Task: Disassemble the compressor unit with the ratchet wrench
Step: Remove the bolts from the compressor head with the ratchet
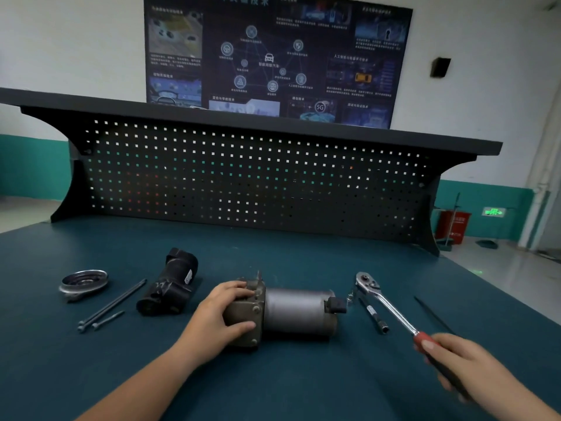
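The compressor unit [299, 312] lies on its side in the middle of the blue bench, a grey metal cylinder with a bolted end housing at its left. My left hand [221, 314] grips that end housing, fingers over the top and thumb on the front face. My right hand [461, 364] holds the red and black handle of the ratchet wrench [387, 305]. The wrench's chrome head points up and left, hanging a little right of the cylinder's black connector end.
A black cylindrical part [170, 284] lies left of the unit. Further left are two long bolts [112, 305] and a metal pulley disc [83, 282]. An extension bar with socket [373, 316] lies under the wrench. A thin black rod [432, 314] lies at right. A pegboard [243, 174] backs the bench.
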A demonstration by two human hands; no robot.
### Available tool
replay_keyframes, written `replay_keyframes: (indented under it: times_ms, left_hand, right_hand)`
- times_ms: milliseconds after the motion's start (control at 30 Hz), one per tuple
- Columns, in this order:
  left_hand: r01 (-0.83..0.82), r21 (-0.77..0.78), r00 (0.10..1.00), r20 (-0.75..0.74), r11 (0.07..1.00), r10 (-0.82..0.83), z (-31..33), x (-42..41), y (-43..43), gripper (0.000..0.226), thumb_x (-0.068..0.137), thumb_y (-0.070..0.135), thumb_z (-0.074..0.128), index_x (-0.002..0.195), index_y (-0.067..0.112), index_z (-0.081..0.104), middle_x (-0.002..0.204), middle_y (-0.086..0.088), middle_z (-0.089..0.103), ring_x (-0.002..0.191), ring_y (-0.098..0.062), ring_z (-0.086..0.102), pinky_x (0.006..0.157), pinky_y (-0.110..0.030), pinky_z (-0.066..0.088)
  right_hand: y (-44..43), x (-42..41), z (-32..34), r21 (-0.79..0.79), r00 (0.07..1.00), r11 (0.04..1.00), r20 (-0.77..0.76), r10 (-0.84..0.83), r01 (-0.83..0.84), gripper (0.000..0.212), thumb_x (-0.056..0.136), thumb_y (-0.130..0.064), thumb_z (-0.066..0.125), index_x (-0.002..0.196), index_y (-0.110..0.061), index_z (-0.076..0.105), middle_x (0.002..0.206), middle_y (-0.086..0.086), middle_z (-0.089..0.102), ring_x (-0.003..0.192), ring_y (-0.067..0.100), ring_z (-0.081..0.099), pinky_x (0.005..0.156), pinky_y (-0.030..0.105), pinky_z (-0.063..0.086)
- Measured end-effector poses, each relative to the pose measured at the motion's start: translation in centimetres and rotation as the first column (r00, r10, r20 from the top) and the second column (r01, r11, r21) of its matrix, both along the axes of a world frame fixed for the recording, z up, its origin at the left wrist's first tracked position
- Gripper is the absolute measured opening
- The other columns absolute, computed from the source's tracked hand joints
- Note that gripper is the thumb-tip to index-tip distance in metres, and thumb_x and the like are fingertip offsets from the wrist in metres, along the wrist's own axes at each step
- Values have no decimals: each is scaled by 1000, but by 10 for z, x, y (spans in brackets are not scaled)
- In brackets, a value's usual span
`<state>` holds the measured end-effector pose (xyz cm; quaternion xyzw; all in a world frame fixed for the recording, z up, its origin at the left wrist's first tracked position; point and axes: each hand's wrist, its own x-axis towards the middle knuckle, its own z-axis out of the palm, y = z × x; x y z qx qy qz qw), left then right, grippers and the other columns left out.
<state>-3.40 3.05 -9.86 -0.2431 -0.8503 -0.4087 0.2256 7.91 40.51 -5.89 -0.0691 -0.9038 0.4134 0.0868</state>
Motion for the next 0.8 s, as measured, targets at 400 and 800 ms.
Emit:
replay_keyframes:
  times_ms: [400, 800]
  left_hand:
    - [-177, 839, 733, 461, 515, -500, 34, 103, 63, 49, 68, 53, 51, 96, 16, 65, 76, -2, 73, 68, -16, 69, 58, -28, 47]
    - [-537, 844, 568, 377, 18, -731, 17, 80, 51, 27, 96, 14, 46, 70, 6, 51, 41, 3, 34, 31, -10, 42, 45, -26, 47]
  right_hand:
    - [-83, 35, 27, 741, 671, 663, -439, 598, -106, 27, 69, -49, 67, 95, -42, 65, 86, -26, 61, 69, -7, 56, 58, 4, 42]
    - [-107, 11, 30, -439, 745, 774, -665, 61, -456, 30, 81, 0, 63, 83, -28, 74, 81, 2, 72, 72, 10, 71, 66, 15, 54]
